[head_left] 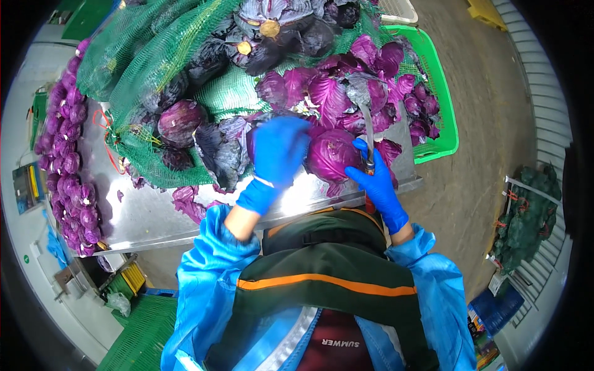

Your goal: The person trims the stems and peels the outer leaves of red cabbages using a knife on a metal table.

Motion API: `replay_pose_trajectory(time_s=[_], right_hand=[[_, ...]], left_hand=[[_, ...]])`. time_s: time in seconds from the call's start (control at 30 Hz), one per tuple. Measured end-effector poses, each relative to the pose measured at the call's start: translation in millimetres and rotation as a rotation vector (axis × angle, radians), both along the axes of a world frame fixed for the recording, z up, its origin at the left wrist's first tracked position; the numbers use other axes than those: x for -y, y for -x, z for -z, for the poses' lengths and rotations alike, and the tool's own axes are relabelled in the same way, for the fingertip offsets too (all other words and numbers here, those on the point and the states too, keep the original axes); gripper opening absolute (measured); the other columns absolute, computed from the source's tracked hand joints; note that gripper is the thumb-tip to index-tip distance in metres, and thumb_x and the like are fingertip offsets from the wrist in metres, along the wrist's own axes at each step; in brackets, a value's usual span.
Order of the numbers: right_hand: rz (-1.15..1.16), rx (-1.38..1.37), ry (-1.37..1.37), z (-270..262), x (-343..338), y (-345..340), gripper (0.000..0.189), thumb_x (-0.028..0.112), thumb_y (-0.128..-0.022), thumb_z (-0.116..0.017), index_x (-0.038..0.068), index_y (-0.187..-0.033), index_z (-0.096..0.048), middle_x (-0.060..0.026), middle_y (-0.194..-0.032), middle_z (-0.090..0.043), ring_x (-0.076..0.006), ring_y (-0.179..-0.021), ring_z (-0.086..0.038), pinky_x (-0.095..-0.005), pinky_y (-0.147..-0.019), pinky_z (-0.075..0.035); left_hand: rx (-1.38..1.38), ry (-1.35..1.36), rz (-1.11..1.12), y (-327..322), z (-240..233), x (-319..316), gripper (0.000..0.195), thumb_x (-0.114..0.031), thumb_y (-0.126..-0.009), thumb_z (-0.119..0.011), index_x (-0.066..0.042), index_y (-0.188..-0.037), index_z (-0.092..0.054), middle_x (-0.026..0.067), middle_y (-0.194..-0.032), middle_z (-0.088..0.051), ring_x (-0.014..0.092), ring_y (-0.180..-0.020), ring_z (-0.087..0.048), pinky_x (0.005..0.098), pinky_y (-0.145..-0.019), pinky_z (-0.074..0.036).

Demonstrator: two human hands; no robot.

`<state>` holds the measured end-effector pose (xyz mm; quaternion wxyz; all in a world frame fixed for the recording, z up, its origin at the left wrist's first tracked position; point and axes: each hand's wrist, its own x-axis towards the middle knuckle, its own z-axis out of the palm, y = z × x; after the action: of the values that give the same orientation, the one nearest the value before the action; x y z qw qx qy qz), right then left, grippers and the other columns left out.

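Note:
My right hand (pixel 378 178), in a blue glove, is closed around the handle of a knife (pixel 368 125) whose blade points away from me over loose purple leaves (pixel 329 95). Against its fingers rests a peeled red cabbage (pixel 335 156) near the table's front edge. Blurred, my left hand (pixel 281 146), also gloved in blue, is over dark outer leaves (pixel 227 143) to the left of that cabbage; whether it grips anything is hidden. Farther left, another red cabbage (pixel 182 123) lies by a green mesh sack (pixel 148 60). Dark unpeeled cabbages (pixel 278 35) are heaped at the back.
Stacked peeled cabbages (pixel 69 171) line the left end of the metal table (pixel 139 213). A green plastic crate (pixel 448 125) holding leaves stands beyond the right edge. Leaf scraps (pixel 188 201) lie near the front. Filled mesh sacks (pixel 526 218) are at far right.

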<state>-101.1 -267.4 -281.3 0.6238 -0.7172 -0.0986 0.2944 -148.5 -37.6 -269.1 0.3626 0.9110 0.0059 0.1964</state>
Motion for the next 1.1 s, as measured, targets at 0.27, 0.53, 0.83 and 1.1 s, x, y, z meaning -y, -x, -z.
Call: replay_pose_trajectory(time_s=[0.27,0.53,0.83,1.1], right_hand=[[0.176,-0.100,0.040,-21,0,-21,0.041,0.019,-0.088,-0.054,0.012,-0.127,-0.045,0.0008,-0.107,-0.055,-0.0077,-0.080,-0.052,-0.0184,-0.055,-0.044],[-0.127,0.468,0.389,-16,-17,-2,0.042,0.016,-0.088,-0.052,0.022,-0.129,-0.048,-0.0083,-0.078,-0.052,-0.0195,-0.064,-0.055,-0.0326,-0.059,-0.045],[-0.089,0.170,0.257,55,-31,-82,0.036,0.027,-0.093,-0.044,0.011,-0.124,-0.050,-0.0141,-0.109,-0.061,-0.0226,-0.094,-0.061,-0.0339,-0.077,-0.047],[-0.031,0.343,0.107,34,-55,-53,0.030,0.020,-0.082,-0.062,0.005,-0.108,-0.058,-0.0018,-0.082,-0.060,-0.0096,-0.071,-0.055,-0.0246,-0.059,-0.044]], left_hand=[[-0.256,0.025,0.086,11,15,36,0.077,-0.029,-0.056,-0.081,-0.014,-0.124,-0.049,0.0181,-0.130,-0.038,0.038,-0.117,-0.040,0.0447,-0.097,-0.036],[-0.261,0.212,-0.079,16,16,44,0.084,-0.018,-0.054,-0.078,-0.012,-0.129,-0.042,0.0211,-0.129,-0.034,0.038,-0.119,-0.035,0.0436,-0.100,-0.034],[-0.230,0.152,0.046,9,22,33,0.080,-0.018,-0.055,-0.075,-0.010,-0.128,-0.043,0.0214,-0.127,-0.036,0.038,-0.118,-0.037,0.0436,-0.099,-0.035],[-0.433,0.529,0.038,18,16,10,0.096,-0.019,-0.055,-0.080,-0.006,-0.136,-0.030,0.0180,-0.128,-0.038,0.031,-0.119,-0.039,0.0395,-0.101,-0.034]])
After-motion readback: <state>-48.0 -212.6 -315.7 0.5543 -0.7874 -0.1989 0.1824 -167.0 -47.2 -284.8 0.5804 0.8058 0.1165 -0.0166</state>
